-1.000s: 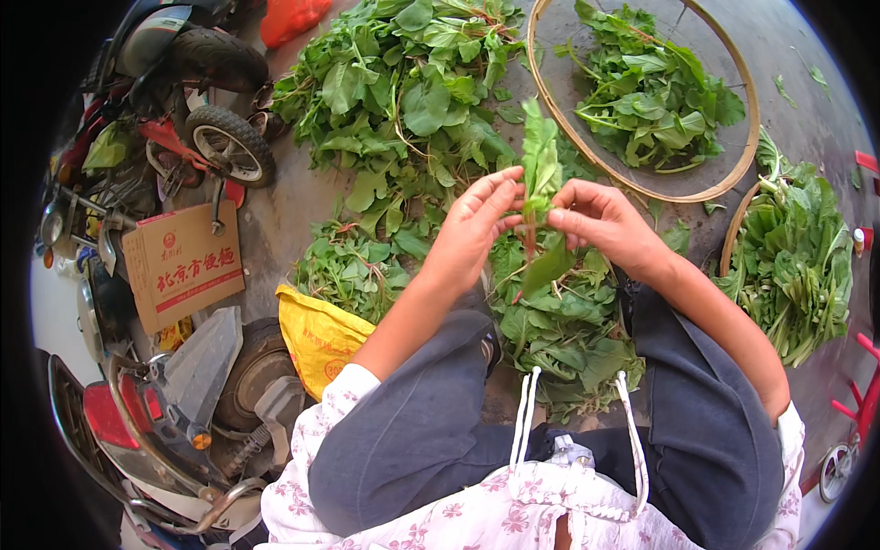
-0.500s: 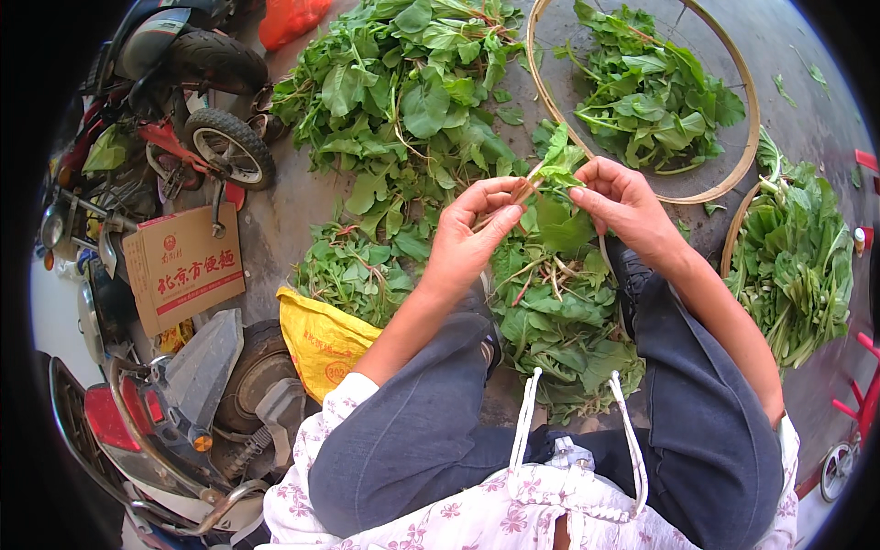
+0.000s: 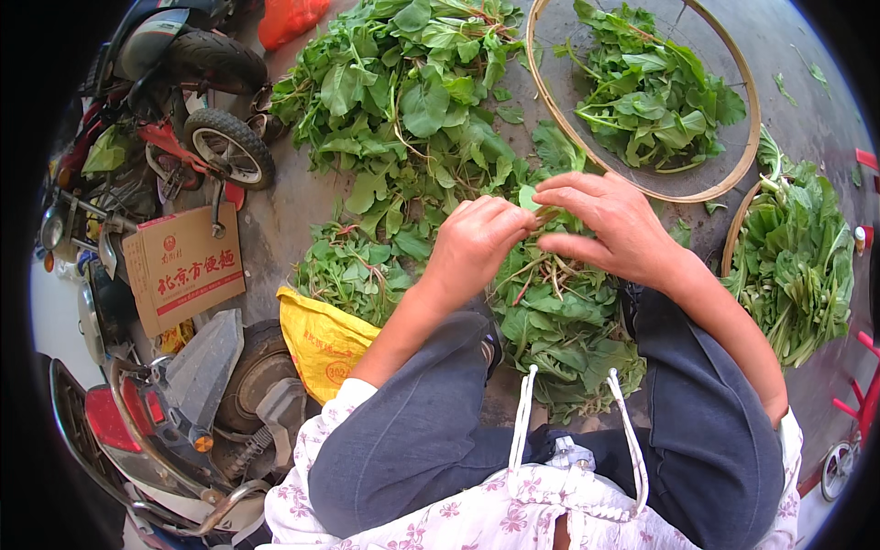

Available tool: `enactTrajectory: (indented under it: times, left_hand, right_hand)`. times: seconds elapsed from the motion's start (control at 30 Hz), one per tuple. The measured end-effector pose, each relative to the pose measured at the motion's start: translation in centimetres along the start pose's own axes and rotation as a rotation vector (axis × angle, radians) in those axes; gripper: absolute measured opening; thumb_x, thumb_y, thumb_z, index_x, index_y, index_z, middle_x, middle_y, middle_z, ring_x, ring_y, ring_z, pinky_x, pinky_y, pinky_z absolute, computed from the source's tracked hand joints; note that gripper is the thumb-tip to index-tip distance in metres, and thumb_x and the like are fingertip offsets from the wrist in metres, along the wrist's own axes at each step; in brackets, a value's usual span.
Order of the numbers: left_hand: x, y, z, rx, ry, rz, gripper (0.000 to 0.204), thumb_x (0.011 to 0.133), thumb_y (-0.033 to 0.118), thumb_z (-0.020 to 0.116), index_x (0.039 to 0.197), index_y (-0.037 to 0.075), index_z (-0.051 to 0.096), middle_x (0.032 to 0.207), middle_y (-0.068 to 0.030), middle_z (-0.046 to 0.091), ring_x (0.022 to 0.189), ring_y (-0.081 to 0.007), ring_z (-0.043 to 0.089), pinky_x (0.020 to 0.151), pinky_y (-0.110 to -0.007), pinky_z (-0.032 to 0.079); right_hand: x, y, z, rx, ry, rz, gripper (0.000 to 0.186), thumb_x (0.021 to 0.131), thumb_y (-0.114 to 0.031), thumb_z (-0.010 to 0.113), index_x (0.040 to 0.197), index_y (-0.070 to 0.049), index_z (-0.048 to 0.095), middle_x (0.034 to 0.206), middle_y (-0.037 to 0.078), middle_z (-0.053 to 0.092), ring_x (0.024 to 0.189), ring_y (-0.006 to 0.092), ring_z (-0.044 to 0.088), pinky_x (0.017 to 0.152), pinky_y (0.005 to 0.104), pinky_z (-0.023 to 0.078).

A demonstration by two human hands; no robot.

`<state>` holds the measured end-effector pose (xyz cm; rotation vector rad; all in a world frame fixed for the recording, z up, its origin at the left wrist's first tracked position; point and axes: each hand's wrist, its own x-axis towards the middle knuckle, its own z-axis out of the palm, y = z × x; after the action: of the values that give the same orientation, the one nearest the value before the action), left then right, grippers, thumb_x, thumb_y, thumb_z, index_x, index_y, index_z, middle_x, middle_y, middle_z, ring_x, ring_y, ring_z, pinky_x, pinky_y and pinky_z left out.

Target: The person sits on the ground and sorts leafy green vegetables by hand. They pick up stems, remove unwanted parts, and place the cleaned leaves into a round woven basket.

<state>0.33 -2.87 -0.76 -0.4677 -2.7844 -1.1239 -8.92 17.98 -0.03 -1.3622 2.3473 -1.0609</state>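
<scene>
My left hand (image 3: 478,240) is closed with its fingertips around a leafy green, of which only a bit of leaf (image 3: 528,197) shows at the fingers. Close by on the right, my right hand (image 3: 612,225) has its thumb and fingers apart, the fingers stretched toward the left hand. They partly cover the leaf, and I cannot tell whether they touch it. Below both hands, between my feet, lies a pile of leafy greens (image 3: 568,335) with pale roots and stems. A larger heap of greens (image 3: 394,101) spreads over the ground beyond my left hand.
A round wooden-rimmed sieve (image 3: 753,147) with greens in it lies at the far right. Another bunch of greens (image 3: 793,266) sits at the right. A yellow sack (image 3: 321,344), a cardboard box (image 3: 188,270) and parked motorbikes (image 3: 183,412) stand at the left.
My right hand has opened from a pinch and turned over the leaf, its fingers now reaching left. My left hand has moved slightly down and turned, hiding the stems.
</scene>
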Motion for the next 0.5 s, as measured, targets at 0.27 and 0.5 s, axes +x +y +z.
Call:
enactTrajectory:
  times: [0.27, 0.5]
  left_hand:
    - [-0.29, 0.07, -0.59, -0.154, 0.058, 0.026, 0.012, 0.076, -0.005, 0.065, 0.082, 0.006, 0.064, 0.096, -0.0072, 0.07, 0.088, -0.0239, 0.065, 0.077, -0.034, 0.049]
    - [-0.72, 0.13, -0.45, -0.82, 0.068, -0.326, 0.02, 0.083, -0.007, 0.057, 0.096, 0.004, 0.065, 0.111, -0.0122, 0.068, 0.103, -0.0241, 0.064, 0.091, -0.033, 0.048]
  right_hand:
    - [-0.41, 0.45, 0.42, 0.349, -0.088, 0.115, 0.019, 0.089, -0.021, 0.065, 0.099, -0.006, 0.068, 0.084, 0.012, 0.062, 0.08, 0.0298, 0.063, 0.066, 0.0385, 0.05]
    - [-0.75, 0.41, 0.33, 0.235, 0.007, 0.094, 0.016, 0.086, -0.02, 0.069, 0.094, -0.006, 0.068, 0.081, 0.01, 0.062, 0.071, 0.0289, 0.063, 0.061, 0.0381, 0.049]
